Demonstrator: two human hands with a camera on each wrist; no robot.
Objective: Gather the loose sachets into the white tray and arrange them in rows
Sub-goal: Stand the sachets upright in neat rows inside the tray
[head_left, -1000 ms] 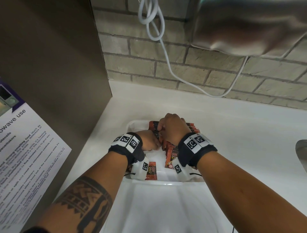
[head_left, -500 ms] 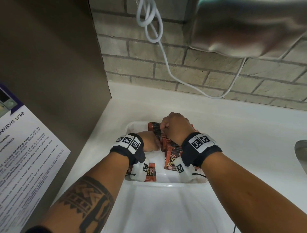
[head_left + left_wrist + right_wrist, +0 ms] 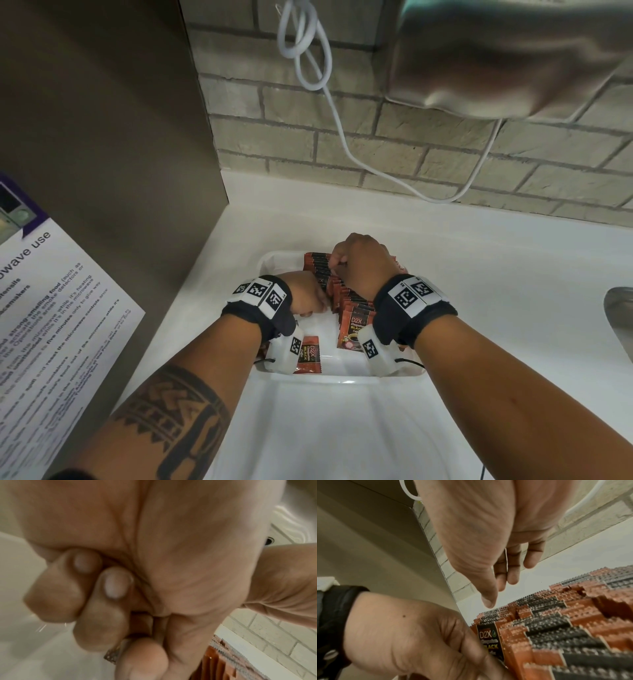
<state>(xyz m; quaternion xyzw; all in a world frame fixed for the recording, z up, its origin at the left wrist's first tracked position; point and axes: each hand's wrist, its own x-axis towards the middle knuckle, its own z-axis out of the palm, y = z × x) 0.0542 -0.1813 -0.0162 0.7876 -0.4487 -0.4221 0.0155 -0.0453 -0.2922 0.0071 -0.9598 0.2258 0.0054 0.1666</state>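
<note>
The sachets (image 3: 346, 301) were mostly stood on edge in a row inside the tray (image 3: 274, 260) on the bench (image 3: 479, 291), steadied from above by the loosely open right hand (image 3: 359, 263) while one was pinched by the left hand (image 3: 305, 294), probably so it could be slotted in.

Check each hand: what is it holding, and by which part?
Left hand pinches a sachet by one crimped end. Right hand is over the standing row of sachets; whether it holds one cannot be told.
</note>
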